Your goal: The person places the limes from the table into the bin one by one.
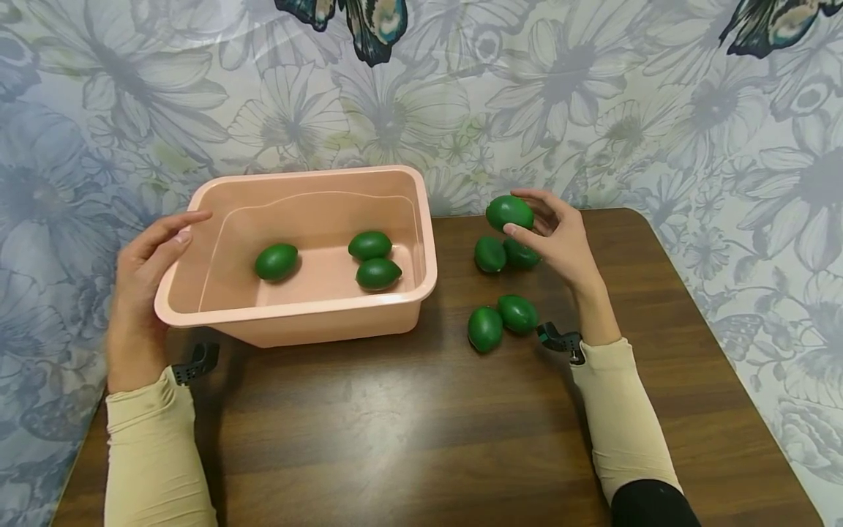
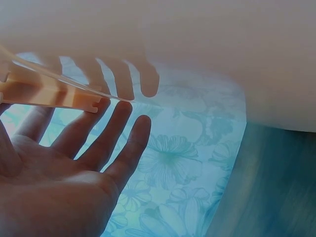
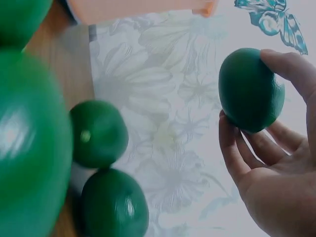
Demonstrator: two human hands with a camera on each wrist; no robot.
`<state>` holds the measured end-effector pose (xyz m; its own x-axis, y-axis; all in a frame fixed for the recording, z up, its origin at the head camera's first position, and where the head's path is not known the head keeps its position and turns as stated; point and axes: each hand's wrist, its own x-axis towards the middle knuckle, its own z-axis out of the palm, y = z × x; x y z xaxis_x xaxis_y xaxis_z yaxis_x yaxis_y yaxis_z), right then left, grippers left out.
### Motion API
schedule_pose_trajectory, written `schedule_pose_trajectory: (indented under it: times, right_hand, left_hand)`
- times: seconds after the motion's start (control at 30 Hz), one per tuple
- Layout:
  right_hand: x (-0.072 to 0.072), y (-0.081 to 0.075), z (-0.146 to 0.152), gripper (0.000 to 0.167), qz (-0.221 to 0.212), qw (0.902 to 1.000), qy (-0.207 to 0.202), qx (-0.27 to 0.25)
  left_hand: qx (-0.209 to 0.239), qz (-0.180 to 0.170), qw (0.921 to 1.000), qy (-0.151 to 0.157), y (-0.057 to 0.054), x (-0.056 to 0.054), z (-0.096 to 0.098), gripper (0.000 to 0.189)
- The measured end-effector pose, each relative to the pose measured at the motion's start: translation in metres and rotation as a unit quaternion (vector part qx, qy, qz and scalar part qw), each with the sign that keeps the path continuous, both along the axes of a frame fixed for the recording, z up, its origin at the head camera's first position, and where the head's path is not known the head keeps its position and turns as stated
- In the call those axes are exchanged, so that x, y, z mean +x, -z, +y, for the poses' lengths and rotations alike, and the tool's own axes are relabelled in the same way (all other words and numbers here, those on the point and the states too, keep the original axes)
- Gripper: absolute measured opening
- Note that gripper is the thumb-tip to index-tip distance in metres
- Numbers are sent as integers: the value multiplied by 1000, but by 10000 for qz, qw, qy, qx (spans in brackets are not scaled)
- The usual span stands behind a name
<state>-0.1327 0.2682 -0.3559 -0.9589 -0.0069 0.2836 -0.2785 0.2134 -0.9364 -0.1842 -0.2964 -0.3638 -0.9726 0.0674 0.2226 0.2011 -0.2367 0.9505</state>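
The glossy dark-green oval fruit [image 1: 510, 212] could be dropped onto the matching green fruits [image 1: 490, 255] nearby, should its smooth skin slip. It is pinched between thumb and curled fingers of the right hand [image 1: 563, 238], angled leftward, right of the peach rectangular plastic bin [image 1: 316, 326]. The bin's left rim is touched by the left hand [image 1: 138, 285], its fingers nearly straight.
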Motion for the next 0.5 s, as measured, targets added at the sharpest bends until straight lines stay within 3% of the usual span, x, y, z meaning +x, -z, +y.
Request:
schedule_pose_trajectory:
  times: [0.2,0.5]
  right_hand:
    - [-11,-4,-14,52,206,9992,156,-313]
    - [-15,-16,-24,45,408,9955,253,-812]
  left_hand:
    - [-21,75,10000,-13,-1,-2,1,40]
    - [-49,101,9999,-12,1,-1,1,40]
